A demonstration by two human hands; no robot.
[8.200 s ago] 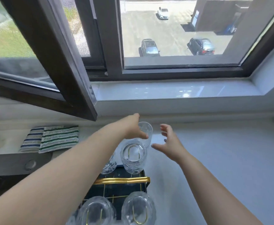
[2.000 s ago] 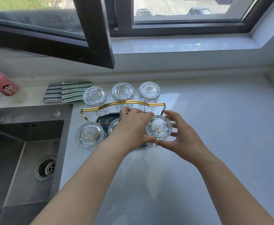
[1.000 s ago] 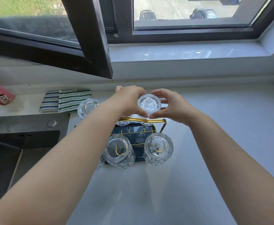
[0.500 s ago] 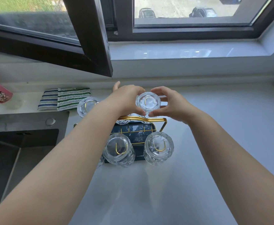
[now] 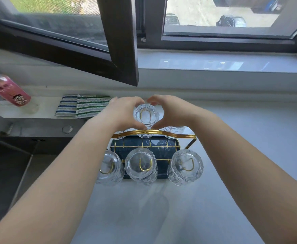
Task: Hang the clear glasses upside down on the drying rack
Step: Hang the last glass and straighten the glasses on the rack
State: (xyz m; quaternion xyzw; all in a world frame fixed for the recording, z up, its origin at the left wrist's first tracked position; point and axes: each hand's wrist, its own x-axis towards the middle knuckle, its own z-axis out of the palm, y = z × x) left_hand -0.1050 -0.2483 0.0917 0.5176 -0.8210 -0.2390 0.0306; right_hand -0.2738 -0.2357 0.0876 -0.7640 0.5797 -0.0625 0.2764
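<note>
A drying rack (image 5: 154, 132) with gold wire hoops and a dark blue tray stands on the white counter. Three clear glasses hang upside down on its near row: left (image 5: 109, 168), middle (image 5: 141, 165), right (image 5: 185, 166). In the far row, the middle glass (image 5: 146, 114) sits upside down over a gold hoop. My left hand (image 5: 124, 113) and my right hand (image 5: 170, 111) cup it from both sides, thumbs meeting below it. Another far-row glass (image 5: 173, 130) shows partly under my right wrist. The far-left glass is mostly hidden by my left wrist.
A steel sink (image 5: 12, 164) lies to the left of the rack. Striped cloths (image 5: 84, 105) and a pink bottle (image 5: 10, 88) sit on the ledge behind it. An open window frame (image 5: 119, 50) juts over the counter. Bare white counter (image 5: 249, 138) spreads to the right.
Both hands have shifted from the far-right glass to the far-middle glass and now hold it. The camera view has swung a little to the right.
</note>
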